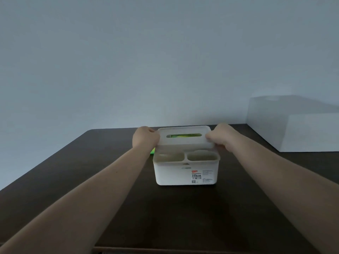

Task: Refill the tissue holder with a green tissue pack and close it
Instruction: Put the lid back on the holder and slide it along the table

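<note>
A white tissue holder [186, 171] stands on the dark table, with two small open compartments along its near edge. Its white lid [185, 142], which has an oval slot, is tilted with the near edge raised above the box. My left hand [145, 137] grips the lid's left end and my right hand [222, 137] grips its right end. Through the slot the green tissue pack [183, 136] shows inside the holder. Another bit of bright green [152, 150] peeks out left of the holder, behind my left forearm.
The dark brown table [91, 171] runs back to a pale wall. A large white box [297, 125] sits at the back right of the table. The table's near edge is at the bottom of the view.
</note>
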`<state>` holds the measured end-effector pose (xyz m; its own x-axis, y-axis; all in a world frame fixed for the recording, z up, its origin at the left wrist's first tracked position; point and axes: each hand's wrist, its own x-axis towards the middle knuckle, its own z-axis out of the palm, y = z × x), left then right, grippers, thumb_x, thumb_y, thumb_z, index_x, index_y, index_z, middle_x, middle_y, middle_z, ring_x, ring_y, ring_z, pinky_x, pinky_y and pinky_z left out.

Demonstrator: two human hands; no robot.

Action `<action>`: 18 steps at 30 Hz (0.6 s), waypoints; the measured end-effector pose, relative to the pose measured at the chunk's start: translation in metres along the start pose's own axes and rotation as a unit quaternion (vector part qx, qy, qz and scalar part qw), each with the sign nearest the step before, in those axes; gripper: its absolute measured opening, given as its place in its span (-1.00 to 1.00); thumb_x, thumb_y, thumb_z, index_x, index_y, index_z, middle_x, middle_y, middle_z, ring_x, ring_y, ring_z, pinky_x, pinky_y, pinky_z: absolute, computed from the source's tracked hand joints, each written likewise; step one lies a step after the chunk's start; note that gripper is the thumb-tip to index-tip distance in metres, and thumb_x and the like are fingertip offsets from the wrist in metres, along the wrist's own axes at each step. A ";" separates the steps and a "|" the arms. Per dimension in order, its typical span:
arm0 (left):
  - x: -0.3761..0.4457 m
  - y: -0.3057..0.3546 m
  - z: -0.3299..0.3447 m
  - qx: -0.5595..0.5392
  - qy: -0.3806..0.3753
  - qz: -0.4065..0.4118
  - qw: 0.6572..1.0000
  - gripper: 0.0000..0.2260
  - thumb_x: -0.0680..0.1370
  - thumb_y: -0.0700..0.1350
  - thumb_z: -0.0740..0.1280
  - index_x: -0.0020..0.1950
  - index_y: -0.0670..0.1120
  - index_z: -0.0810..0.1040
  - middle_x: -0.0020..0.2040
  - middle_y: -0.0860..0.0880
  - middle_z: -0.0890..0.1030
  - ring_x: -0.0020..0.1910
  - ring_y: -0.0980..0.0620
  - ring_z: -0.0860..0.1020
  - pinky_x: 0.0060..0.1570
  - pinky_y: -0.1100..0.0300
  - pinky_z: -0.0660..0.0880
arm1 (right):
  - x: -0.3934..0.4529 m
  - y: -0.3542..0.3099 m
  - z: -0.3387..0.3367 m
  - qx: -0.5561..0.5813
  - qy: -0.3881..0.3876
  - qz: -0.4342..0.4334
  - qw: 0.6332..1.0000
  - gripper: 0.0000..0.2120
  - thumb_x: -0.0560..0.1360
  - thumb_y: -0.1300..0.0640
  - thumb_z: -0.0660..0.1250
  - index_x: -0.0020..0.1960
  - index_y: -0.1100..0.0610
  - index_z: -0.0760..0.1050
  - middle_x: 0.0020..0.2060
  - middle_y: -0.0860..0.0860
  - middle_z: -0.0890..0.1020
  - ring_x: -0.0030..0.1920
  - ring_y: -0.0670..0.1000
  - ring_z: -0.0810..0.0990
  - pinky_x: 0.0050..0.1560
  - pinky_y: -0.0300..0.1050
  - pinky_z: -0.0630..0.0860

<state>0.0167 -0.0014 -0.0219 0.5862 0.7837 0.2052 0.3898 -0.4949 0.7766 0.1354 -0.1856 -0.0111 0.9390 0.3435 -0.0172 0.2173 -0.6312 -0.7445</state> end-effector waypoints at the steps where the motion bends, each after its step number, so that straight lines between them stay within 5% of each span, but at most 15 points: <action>1: 0.000 0.000 0.003 -0.001 0.000 0.000 1.000 -0.89 0.48 -0.12 0.27 -0.25 -0.03 0.45 -0.25 -0.05 0.43 -0.26 -0.03 0.36 -0.23 0.16 0.32 | 0.000 0.003 0.001 -0.009 0.007 0.004 1.000 -0.89 0.48 0.25 0.25 -0.20 0.26 0.48 -0.33 0.14 0.49 -0.35 0.10 0.47 -0.37 -0.16 0.36; 4: 0.000 -0.001 0.009 -0.006 -0.001 -0.003 1.000 -0.80 0.52 -0.16 0.28 -0.31 -0.02 0.51 -0.34 -0.01 0.50 -0.35 -0.01 0.42 -0.31 0.21 0.40 | 0.005 0.010 0.003 -0.025 0.026 0.005 0.999 -0.78 0.48 0.26 0.21 -0.34 0.22 0.40 -0.37 0.13 0.47 -0.42 0.08 0.41 -0.44 -0.18 0.30; 7: 0.001 -0.001 0.013 -0.007 0.000 -0.008 1.000 -0.85 0.52 -0.20 0.27 -0.18 -0.05 0.60 -0.24 -0.01 0.57 -0.23 -0.02 0.50 -0.22 0.20 0.43 | 0.006 0.011 0.005 -0.033 0.034 0.009 0.999 -0.77 0.51 0.24 0.20 -0.33 0.23 0.41 -0.37 0.14 0.48 -0.42 0.09 0.42 -0.45 -0.17 0.30; 18: 0.008 -0.008 0.019 -0.013 -0.002 -0.038 0.999 -0.80 0.49 -0.25 0.21 -0.22 -0.05 0.57 -0.26 -0.02 0.54 -0.25 -0.08 0.45 -0.18 0.14 0.48 | 0.003 0.004 0.010 -0.107 0.036 0.012 0.994 -0.73 0.49 0.31 0.16 -0.39 0.22 0.33 -0.45 0.09 0.42 -0.47 0.06 0.36 -0.45 -0.17 0.26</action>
<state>0.0318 0.0018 -0.0375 0.5591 0.8168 0.1424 0.4151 -0.4245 0.8047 0.1362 -0.1803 -0.0211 0.9597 0.2803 0.0209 0.2390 -0.7746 -0.5856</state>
